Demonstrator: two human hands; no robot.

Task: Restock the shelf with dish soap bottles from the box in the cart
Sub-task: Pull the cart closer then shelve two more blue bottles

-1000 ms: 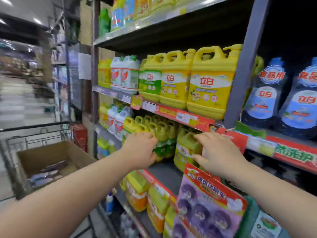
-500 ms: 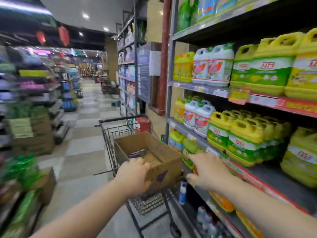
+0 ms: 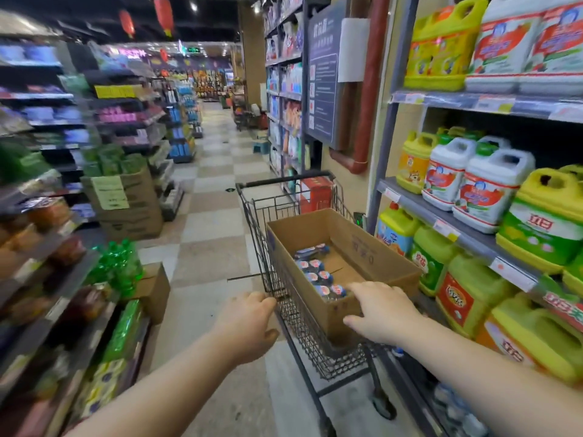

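Just beyond the right hand [image 3: 383, 312] fingers, spread wide and empty on the box [image 3: 362, 247] rim, lie the dish soap bottles [image 3: 317, 277], likely the next pickup. Left hand [image 3: 249, 324], loosely curled and empty, nears the cart [image 3: 284, 203]. Shelf [image 3: 457, 228] stands right; checkered aisle floor ahead.

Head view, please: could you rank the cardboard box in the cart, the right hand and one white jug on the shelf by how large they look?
1. cardboard box, clearly largest.
2. right hand and white jug: look alike; the hand's nearness makes ranking them unsure.
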